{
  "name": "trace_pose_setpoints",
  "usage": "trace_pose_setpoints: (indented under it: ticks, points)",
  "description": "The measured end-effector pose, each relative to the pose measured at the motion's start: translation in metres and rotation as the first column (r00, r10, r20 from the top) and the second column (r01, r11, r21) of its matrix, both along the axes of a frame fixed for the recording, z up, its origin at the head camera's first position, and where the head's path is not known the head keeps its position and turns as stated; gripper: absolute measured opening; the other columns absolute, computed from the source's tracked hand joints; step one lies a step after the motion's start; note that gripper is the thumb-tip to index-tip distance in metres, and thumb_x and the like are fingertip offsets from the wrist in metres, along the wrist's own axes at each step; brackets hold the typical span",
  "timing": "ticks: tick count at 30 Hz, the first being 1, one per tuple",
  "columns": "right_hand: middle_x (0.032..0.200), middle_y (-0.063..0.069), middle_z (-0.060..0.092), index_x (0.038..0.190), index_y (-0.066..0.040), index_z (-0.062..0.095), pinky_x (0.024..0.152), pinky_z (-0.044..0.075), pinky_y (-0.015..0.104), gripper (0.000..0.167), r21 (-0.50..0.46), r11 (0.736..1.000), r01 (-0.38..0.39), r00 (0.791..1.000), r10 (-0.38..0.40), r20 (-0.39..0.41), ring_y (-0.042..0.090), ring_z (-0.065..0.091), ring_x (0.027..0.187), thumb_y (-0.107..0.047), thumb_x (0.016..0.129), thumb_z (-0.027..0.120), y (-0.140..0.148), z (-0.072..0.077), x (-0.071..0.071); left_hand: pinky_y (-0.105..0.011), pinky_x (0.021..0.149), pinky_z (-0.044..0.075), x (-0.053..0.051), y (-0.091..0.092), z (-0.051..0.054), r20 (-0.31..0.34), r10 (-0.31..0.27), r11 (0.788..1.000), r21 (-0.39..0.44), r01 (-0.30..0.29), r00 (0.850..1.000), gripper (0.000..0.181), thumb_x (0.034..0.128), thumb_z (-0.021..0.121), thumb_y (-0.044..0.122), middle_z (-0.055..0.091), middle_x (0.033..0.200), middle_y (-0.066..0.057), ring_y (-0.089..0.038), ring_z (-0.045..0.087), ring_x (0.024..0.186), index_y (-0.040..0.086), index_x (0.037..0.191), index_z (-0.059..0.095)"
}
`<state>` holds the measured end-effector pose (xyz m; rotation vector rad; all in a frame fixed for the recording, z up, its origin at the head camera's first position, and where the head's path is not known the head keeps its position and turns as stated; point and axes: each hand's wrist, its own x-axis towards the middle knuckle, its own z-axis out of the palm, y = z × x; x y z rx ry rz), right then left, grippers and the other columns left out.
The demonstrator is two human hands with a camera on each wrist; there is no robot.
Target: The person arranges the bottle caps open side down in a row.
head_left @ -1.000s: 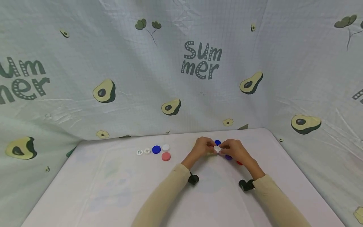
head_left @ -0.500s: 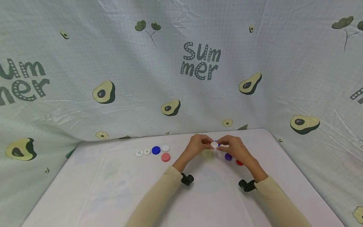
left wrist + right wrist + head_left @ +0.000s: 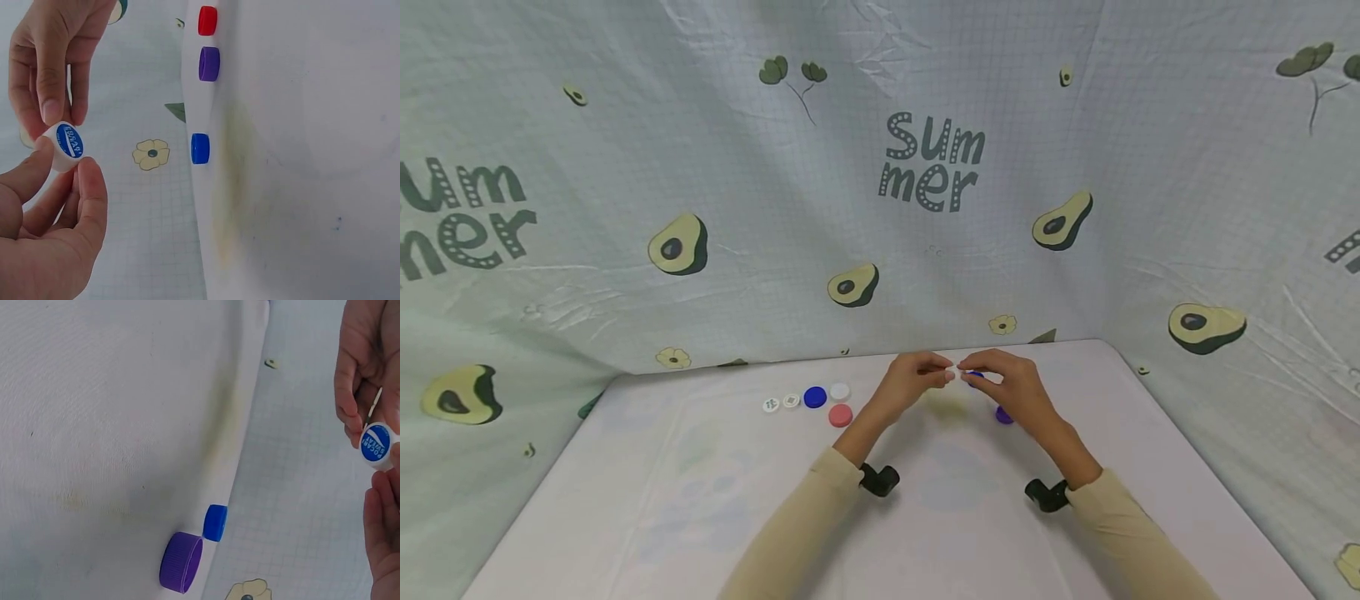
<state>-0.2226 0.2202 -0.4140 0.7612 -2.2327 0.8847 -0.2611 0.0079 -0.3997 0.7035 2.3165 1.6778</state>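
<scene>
A white cap with a blue printed label (image 3: pixel 69 140) is held up between both hands, tilted in the left wrist view. My left hand (image 3: pixel 53 234) pinches its near side with thumb and fingers. Fingertips of my right hand (image 3: pixel 56 59) pinch its other side. From the head view, my left hand (image 3: pixel 906 387) and right hand (image 3: pixel 1015 390) meet over the far part of the table, fingers largely covering the cap. The right wrist view shows the label of the cap (image 3: pixel 376 444) between the left hand (image 3: pixel 365 359) and the right hand (image 3: pixel 386 534).
Near the right hand lie a blue cap (image 3: pixel 200 149), a purple cap (image 3: pixel 209 64) and a red cap (image 3: pixel 207 21). Farther left on the white table (image 3: pixel 700 500) are a blue cap (image 3: pixel 815 397), a pink-red cap (image 3: pixel 840 415) and several white ones. A patterned curtain (image 3: pixel 760 217) stands behind.
Both hands have moved leftward and slightly toward the curtain with the white cap between them. Beneath them, the blue cap shows more, while the red one has dropped from the head view's sight.
</scene>
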Motion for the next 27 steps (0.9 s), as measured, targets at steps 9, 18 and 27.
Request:
trace_pose_setpoints:
  ticks: [9, 18, 27]
  points:
    - [0.104, 0.009, 0.074, 0.107, -0.002, 0.077, 0.078, 0.058, 0.019, 0.041, 0.075, 0.996, -0.053, 0.978, 0.067, -0.197, 0.025, 0.073, 0.09, 0.01, 0.069, 0.087, -0.005, -0.002, -0.001, -0.033, 0.09, 0.059, 0.003, -0.004, 0.0, 0.049, -0.023, 0.993, 0.117, 0.017, 0.999, 0.025, 0.1003, 0.066, 0.017, 0.073, 0.107, -0.015, -0.036, 0.071, 0.103, -0.002, 0.116, 0.069]
    - [0.11, 0.014, 0.069, 0.113, 0.001, 0.074, 0.077, 0.061, 0.033, 0.048, 0.23, 0.973, -0.002, 0.956, 0.069, -0.285, 0.027, 0.07, 0.097, 0.014, 0.068, 0.086, -0.008, -0.002, -0.004, -0.032, 0.084, 0.061, 0.01, -0.004, 0.003, -0.01, -0.036, 0.993, 0.114, 0.037, 0.999, 0.015, 0.1045, 0.058, 0.012, 0.074, 0.095, -0.021, -0.042, 0.071, 0.097, -0.002, 0.108, 0.055]
    - [0.11, 0.016, 0.069, 0.117, 0.001, 0.073, 0.076, 0.062, 0.036, 0.05, 0.24, 0.971, 0.026, 0.967, 0.037, -0.253, 0.029, 0.071, 0.096, 0.005, 0.069, 0.089, -0.01, -0.002, -0.002, -0.032, 0.085, 0.061, 0.012, -0.011, -0.001, -0.072, -0.051, 0.996, 0.071, 0.056, 0.996, 0.018, 0.1026, 0.062, 0.01, 0.075, 0.102, -0.02, -0.029, 0.074, 0.093, 0.003, 0.118, 0.057]
